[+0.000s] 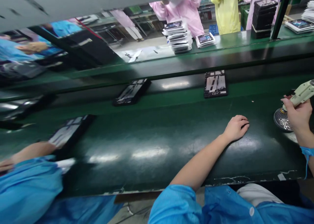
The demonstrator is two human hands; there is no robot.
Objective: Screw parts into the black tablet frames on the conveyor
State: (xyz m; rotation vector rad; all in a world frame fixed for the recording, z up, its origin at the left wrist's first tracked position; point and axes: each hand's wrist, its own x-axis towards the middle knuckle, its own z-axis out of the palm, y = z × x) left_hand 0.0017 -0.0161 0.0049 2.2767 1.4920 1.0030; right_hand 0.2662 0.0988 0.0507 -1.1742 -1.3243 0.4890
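Nearest the camera, at the bottom of the frame, is the person's blue smock (pixel 228 204), its left sleeve pushed up above a bare forearm. The two hands lie towards the right. The left hand (pixel 236 128) rests released on the green bench (pixel 171 129), palm down, fingers loosely bent. The right hand (pixel 299 116), at the right edge, is wrapped around one pale handheld tool (pixel 303 92), which slants up and out of the frame from the grip. One round perforated dish (pixel 283 120) sits just below the tool's lower end, beside the fingers.

Four flat dark devices can be counted along the bench: one (pixel 216 84) above and slightly left of the left hand, apart from it; one (pixel 132 92) at upper centre-left; two blurred at left, the lower (pixel 71 132) beside a co-worker's arm (pixel 34 152). One black stack (pixel 264 19) stands at upper right.
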